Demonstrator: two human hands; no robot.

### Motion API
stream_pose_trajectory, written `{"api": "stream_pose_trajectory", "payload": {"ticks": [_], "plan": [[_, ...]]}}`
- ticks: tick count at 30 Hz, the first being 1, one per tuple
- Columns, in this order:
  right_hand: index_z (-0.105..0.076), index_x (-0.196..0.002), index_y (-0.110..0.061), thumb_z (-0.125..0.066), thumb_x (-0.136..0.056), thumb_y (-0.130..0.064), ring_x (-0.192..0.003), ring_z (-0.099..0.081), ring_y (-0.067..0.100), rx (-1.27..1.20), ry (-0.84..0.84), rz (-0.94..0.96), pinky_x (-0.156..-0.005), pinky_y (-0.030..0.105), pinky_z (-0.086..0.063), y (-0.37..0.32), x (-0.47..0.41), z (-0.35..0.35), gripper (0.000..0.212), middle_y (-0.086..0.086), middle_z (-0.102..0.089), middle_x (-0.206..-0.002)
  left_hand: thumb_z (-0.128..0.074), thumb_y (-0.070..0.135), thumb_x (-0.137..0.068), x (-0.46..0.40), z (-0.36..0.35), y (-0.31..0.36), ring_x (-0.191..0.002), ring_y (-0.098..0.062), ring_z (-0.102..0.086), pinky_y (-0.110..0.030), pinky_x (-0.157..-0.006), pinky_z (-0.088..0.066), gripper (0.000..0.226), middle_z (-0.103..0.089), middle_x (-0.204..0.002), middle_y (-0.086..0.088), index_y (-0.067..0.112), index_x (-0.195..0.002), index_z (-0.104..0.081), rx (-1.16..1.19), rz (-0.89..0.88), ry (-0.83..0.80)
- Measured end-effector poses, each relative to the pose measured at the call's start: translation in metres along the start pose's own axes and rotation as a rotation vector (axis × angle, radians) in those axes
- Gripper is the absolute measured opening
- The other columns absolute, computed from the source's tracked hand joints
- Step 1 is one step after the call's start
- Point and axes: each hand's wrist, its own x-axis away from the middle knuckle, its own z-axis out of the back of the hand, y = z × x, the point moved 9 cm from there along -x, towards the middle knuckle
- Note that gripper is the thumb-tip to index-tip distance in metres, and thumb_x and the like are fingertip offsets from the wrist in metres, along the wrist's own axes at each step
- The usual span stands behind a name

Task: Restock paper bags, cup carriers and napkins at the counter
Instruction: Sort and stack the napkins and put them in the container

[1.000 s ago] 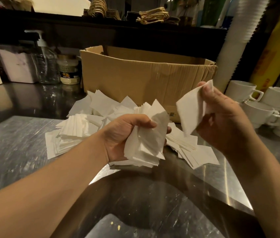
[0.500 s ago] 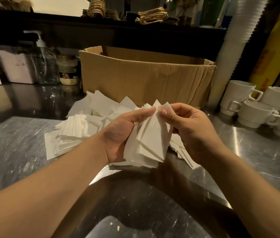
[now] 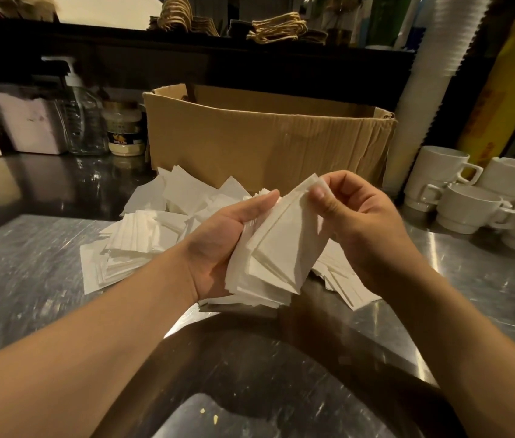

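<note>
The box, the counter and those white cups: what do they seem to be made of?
Box: corrugated cardboard, matte brown, with ribbed creases and a torn rim. Counter: probably stainless steel, shiny, scratched, mirroring the lights. Cups: likely glazed ceramic, smooth thick white walls with moulded handles.

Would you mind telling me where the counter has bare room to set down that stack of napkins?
Bare steel lies left of the loose napkins, in front of the pump bottle, and on the near right below the cups. It is crowded between the cardboard box and both hands.
</note>
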Motion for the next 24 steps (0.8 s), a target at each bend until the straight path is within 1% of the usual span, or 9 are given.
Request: {"api": "stream_pose_trajectory", "payload": {"ticks": [2,4,7,11,14,18,20,22,24], "plan": [[-0.07,-0.085,-0.017,-0.064,-0.084,-0.026,-0.077,-0.067,0.012,-0.188,-0.095,-0.031,-0.071,0.029,-0.059,-0.007,0.002,-0.001,0.011,-0.003,-0.069,-0.082,-0.066,0.052,-0.077,0.0,-0.002,-0.002,-0.091,-0.031,-0.072,-0.042,-0.077,-0.061,0.043,-0.074,-0.104,-0.009,0.02,-0.102,-0.082,0.044,0.018,-0.008],[-0.072,-0.078,-0.018,-0.061,-0.084,-0.02,-0.072,-0.066,0.012,-0.289,-0.196,-0.061,-0.066,0.027,-0.059,-0.013,0.005,-0.006,0.013,-0.001,-0.068,-0.077,-0.068,0.05,-0.075,0.001,-0.003,-0.003,-0.091,-0.033,-0.071,-0.045,-0.081,-0.06,0.047,-0.074,-0.108,-0.011,0.018,-0.107,-0.079,0.062,0.024,-0.002],[-0.068,-0.086,-0.01,-0.066,-0.081,-0.023,-0.073,-0.065,0.013,-0.098,-0.252,-0.047,-0.066,0.022,-0.056,-0.005,0.006,-0.014,0.014,0.0,-0.068,-0.079,-0.065,0.047,-0.079,0.001,-0.007,-0.002,-0.089,-0.031,-0.072,-0.043,-0.081,-0.06,0.043,-0.074,-0.105,-0.012,0.014,-0.102,-0.081,0.081,0.013,-0.028],[-0.071,-0.091,-0.015,-0.073,-0.075,-0.039,-0.078,-0.065,0.013,0.129,-0.161,-0.036,-0.066,0.025,-0.055,0.009,0.003,-0.018,0.029,-0.003,-0.07,-0.084,-0.06,0.049,-0.077,0.0,-0.008,0.002,-0.078,-0.029,-0.073,-0.038,-0.068,-0.062,0.042,-0.074,-0.089,-0.012,0.017,-0.088,-0.084,0.037,-0.023,-0.037],[-0.07,-0.091,-0.017,-0.073,-0.073,-0.041,-0.08,-0.067,0.011,0.105,-0.089,-0.02,-0.069,0.027,-0.057,0.009,0.003,-0.016,0.03,-0.005,-0.072,-0.084,-0.061,0.05,-0.075,0.001,-0.01,0.004,-0.082,-0.03,-0.074,-0.039,-0.071,-0.063,0.041,-0.075,-0.091,-0.012,0.019,-0.089,-0.084,0.038,-0.043,-0.047],[-0.068,-0.097,-0.018,-0.071,-0.079,-0.04,-0.077,-0.069,0.008,0.075,-0.031,-0.022,-0.058,0.023,-0.054,0.012,0.005,-0.018,0.029,-0.005,-0.071,-0.085,-0.06,0.057,-0.076,0.001,-0.014,0.002,-0.09,-0.033,-0.073,-0.044,-0.077,-0.063,0.047,-0.074,-0.099,-0.014,0.02,-0.094,-0.083,0.063,-0.044,-0.085],[-0.066,-0.102,-0.023,-0.067,-0.078,-0.044,-0.084,-0.069,0.01,0.134,0.009,-0.015,-0.059,0.024,-0.056,0.014,0.005,-0.016,0.031,-0.005,-0.07,-0.09,-0.058,0.053,-0.079,0.001,-0.015,0.001,-0.088,-0.032,-0.074,-0.044,-0.076,-0.063,0.043,-0.074,-0.097,-0.014,0.021,-0.091,-0.084,0.082,-0.056,-0.099],[-0.06,-0.113,-0.029,-0.062,-0.087,-0.042,-0.097,-0.066,0.016,0.217,0.048,0.038,-0.064,0.026,-0.059,0.011,0.004,-0.012,0.029,-0.006,-0.064,-0.102,-0.062,0.044,-0.082,0.002,-0.014,0.0,-0.083,-0.031,-0.073,-0.043,-0.074,-0.063,0.033,-0.074,-0.093,-0.013,0.02,-0.09,-0.084,0.094,-0.053,-0.096],[-0.051,-0.132,-0.034,-0.063,-0.095,-0.041,-0.115,-0.059,0.013,0.305,-0.025,0.134,-0.08,0.028,-0.059,0.005,0.005,-0.013,0.04,-0.009,-0.058,-0.12,-0.07,0.032,-0.081,0.003,-0.016,-0.001,-0.084,-0.032,-0.072,-0.045,-0.078,-0.061,0.031,-0.073,-0.096,-0.015,0.014,-0.104,-0.081,0.111,-0.034,-0.118]]}}
